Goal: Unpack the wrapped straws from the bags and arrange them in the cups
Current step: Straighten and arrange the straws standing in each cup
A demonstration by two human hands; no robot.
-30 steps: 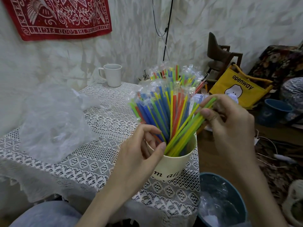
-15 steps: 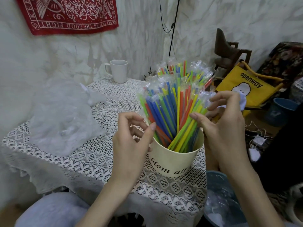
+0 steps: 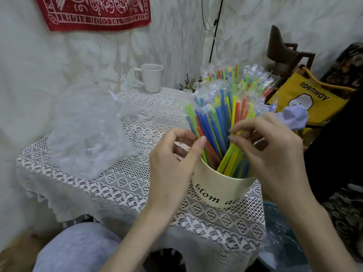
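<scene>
We see a cream cup (image 3: 218, 185) with dark lettering at the near right of the lace-covered tabletop (image 3: 125, 185), packed with wrapped straws (image 3: 218, 118) in blue, green, yellow and orange that fan upward. Our left hand (image 3: 172, 163) sits at the cup's left rim, its grip pinching straws between thumb and forefinger. Our right hand (image 3: 271, 154) is on the right side of the bundle, its grip curled with the fingertips pinching a yellow-green straw. Just behind stands a second bunch of wrapped straws (image 3: 245, 77); its container is hidden. A heap of crumpled clear plastic bags (image 3: 84, 132) lies on the left of the tabletop. A white mug (image 3: 151, 77) stands at the far edge, well apart from the cream cup.
</scene>
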